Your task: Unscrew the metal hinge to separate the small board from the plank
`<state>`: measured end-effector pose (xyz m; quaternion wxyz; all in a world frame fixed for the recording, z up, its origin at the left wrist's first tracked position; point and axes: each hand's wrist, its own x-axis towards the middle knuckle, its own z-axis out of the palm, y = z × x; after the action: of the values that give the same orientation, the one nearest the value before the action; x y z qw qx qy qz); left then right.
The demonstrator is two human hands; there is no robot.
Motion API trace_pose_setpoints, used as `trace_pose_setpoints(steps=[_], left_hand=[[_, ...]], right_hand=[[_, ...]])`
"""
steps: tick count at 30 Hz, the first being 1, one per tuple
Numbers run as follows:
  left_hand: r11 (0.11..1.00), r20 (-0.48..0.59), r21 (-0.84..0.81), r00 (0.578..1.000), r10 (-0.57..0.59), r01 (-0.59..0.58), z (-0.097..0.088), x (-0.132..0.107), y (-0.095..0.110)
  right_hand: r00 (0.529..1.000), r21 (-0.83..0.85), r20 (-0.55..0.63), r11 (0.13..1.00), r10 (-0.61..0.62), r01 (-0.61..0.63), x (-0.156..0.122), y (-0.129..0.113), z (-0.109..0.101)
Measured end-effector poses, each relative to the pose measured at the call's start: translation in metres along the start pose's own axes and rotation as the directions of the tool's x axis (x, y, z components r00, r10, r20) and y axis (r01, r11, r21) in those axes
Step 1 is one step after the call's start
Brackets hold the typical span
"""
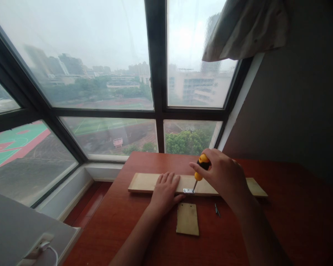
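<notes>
A long pale wooden board [144, 181] lies across the table. My left hand [165, 192] rests flat on it, fingers stretched over the top and thumb near its front edge. In my right hand [224, 173] is a yellow and black screwdriver [202, 162], gripped by its handle and tilted. Its tip meets a small metal bracket [188, 191] at the board's front edge, to the right of my left hand. The screw under the tip is too small to make out.
On the reddish-brown table [122, 229], a small wooden piece [187, 220] with two holes lies in front of the board. A few screws [217, 210] lie to its right. Behind the table are windows [100, 136]; a plugged-in cable [46, 246] is at lower left.
</notes>
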<state>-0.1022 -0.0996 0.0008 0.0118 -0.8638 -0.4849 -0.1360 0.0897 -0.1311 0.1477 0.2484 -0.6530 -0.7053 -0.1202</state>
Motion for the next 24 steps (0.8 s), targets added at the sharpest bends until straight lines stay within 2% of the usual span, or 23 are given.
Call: trace_pose_setpoints(steps=[6, 12, 19, 24], left_hand=[[1.000, 0.016, 0.006, 1.000, -0.005, 0.005, -0.002, 0.000, 0.001], [1.000, 0.009, -0.005, 1.000, -0.002, 0.002, -0.002, 0.000, 0.000], [1.000, 0.032, -0.006, 0.999, 0.018, -0.018, 0.001, 0.001, -0.006], [0.999, 0.045, -0.022, 0.998, 0.049, -0.048, -0.002, 0.001, -0.010]], right_hand=[[1.000, 0.000, 0.005, 1.000, 0.023, -0.023, 0.000, -0.002, 0.002], [0.998, 0.093, 0.052, 0.995, -0.040, 0.035, 0.000, -0.002, 0.000], [0.998, 0.055, 0.054, 0.998, -0.025, 0.022, -0.003, 0.006, -0.008], [0.998, 0.016, 0.060, 0.999, -0.035, 0.034, -0.005, 0.003, -0.013]])
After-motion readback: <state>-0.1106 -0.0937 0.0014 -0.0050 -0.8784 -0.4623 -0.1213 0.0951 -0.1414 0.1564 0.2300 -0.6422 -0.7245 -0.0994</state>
